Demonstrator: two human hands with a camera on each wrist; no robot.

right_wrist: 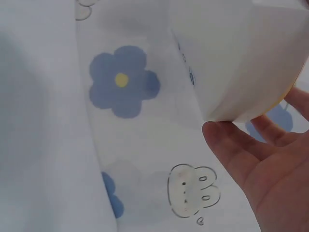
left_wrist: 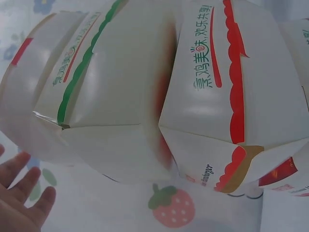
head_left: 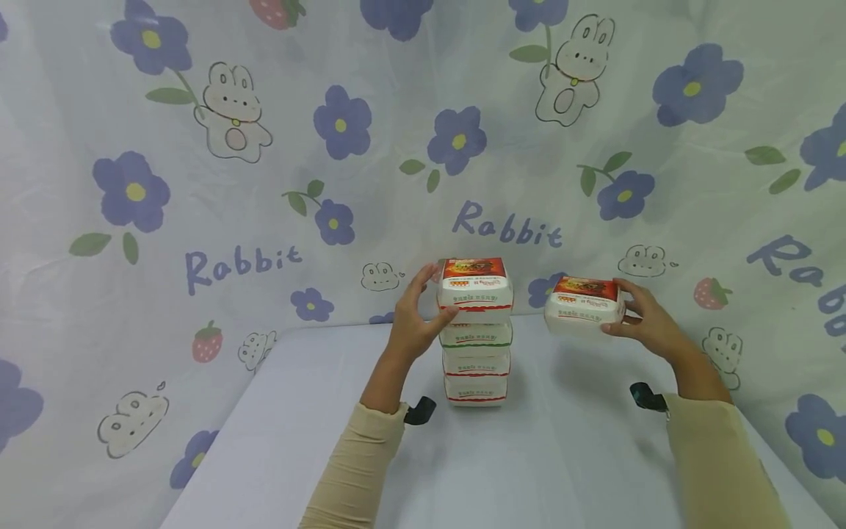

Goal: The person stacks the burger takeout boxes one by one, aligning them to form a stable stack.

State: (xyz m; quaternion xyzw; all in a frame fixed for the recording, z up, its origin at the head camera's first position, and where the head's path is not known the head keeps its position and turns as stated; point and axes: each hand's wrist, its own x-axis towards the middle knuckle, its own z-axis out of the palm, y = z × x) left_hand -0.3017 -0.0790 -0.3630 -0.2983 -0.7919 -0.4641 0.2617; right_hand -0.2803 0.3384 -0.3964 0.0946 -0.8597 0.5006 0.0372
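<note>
Several white paper burger boxes form a stack, with a red-topped burger box uppermost and a green-banded box beneath it. My left hand is beside the top box, thumb at its front corner and fingers along its left side. In the left wrist view, the fingers are spread and fairly straight near that box. To the right of the stack, my right hand grips another burger box above the table, its thumb at the lower front edge. The right wrist view shows that box pinched at its edge.
The stack stands on a white-covered table. Close behind the table hangs a curtain printed with flowers, strawberries and rabbits. Dark wrist-camera mounts stick out from both sleeves.
</note>
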